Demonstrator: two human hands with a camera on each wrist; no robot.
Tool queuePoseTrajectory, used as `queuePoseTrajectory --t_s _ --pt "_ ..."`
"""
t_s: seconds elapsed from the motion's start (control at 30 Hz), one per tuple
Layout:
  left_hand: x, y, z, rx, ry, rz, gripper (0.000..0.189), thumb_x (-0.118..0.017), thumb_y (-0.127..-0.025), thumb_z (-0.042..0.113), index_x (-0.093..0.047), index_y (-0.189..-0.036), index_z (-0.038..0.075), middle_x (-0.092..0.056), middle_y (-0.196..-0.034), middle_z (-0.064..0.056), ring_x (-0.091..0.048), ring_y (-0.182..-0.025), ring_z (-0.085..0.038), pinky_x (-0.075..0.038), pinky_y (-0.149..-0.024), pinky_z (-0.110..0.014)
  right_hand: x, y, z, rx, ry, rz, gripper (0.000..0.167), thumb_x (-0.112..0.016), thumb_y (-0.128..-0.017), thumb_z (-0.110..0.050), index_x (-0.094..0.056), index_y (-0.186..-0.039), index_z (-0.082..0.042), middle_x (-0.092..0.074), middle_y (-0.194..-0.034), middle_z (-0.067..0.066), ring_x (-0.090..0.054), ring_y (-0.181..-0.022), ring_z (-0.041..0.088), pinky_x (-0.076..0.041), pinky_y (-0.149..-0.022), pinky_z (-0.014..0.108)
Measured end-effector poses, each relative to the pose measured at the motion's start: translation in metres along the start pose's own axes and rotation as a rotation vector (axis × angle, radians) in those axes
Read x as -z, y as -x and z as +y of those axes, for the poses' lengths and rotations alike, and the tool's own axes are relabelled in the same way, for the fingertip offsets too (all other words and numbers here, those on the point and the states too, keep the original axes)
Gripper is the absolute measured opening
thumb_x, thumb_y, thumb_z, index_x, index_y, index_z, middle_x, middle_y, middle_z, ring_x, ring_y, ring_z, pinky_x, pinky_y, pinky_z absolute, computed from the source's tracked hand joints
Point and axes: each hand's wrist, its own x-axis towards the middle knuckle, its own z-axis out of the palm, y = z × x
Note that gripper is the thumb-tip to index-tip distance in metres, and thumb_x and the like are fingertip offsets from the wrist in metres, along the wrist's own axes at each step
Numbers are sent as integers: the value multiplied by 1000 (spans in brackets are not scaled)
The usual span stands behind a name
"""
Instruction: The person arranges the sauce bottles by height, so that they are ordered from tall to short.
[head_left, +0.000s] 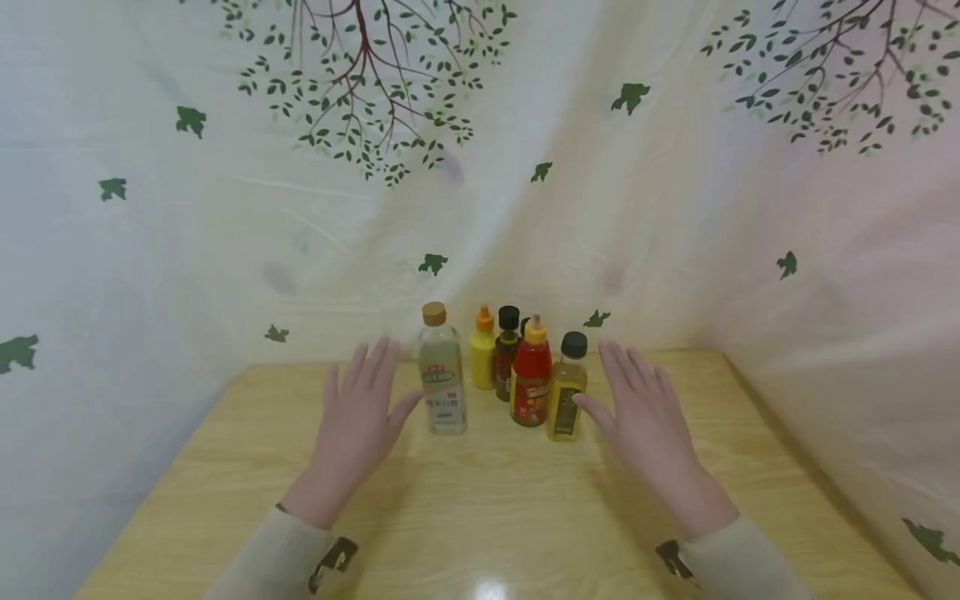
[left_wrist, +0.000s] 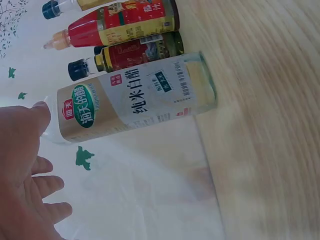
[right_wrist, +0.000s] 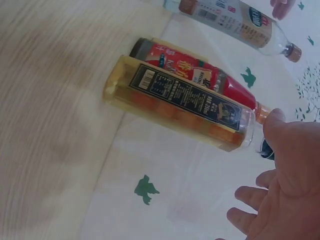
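Note:
My left hand (head_left: 360, 408) is raised with straight, spread fingers beside a tall clear bottle of white vinegar (head_left: 444, 383) with a brown cap. In the left wrist view the thumb overlaps the neck of that bottle. On the other side my right hand (head_left: 641, 408) is held the same way, fingers straight, near a bottle of golden oil (head_left: 567, 392) with a dark cap. Its thumb overlaps the oil bottle's top in the right wrist view. Between the hands stand a red sauce bottle (head_left: 531, 383), a yellow squeeze bottle (head_left: 483, 358) and a dark bottle (head_left: 506, 367).
The bottles stand upright on a light wooden table (head_left: 480, 500), towards its far edge. A further dark cap shows behind the red bottle. A white cloth (head_left: 525, 225) printed with branches and green leaves hangs behind the table and along both sides.

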Motion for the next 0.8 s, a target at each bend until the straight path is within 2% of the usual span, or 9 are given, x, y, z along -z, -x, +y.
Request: queuePoseTrajectory --t_s 0.27,0.47,0.67,0.8 --pt "1 -10 6 -28 41 58 80 -64 -112 46 -31 -172 4 -31 -179 -17 -22 -165 -44 -9 -132 -73 2 -13 -7 18 -115 67 90 -61 -112 -51 -18 -176 -5 -27 -177 27 -23 -163 50 -15 -133 69" --pt "1 -14 10 -25 84 78 80 -64 -112 45 -31 -172 3 -33 -177 -18 -24 -164 -45 -10 -131 -73 2 -21 -16 27 -194 136 88 -71 -109 -43 -25 -175 -7 -36 -174 25 -35 -158 51 -28 -128 72" --pt "4 -19 16 -31 115 112 81 -64 -112 47 -31 -173 4 -38 -175 -20 -27 -163 -45 -12 -132 -71 1 -28 -22 -16 -263 137 84 -64 -111 -50 -27 -176 -13 -40 -173 22 -41 -155 49 -33 -125 72" --pt "6 -24 22 -38 137 131 81 -67 -111 45 -32 -172 5 -41 -172 -22 -30 -162 -46 -15 -132 -70 0 -34 -25 -51 -309 141 77 -62 -112 -51 -34 -174 -15 -44 -171 19 -44 -154 48 -40 -120 72"
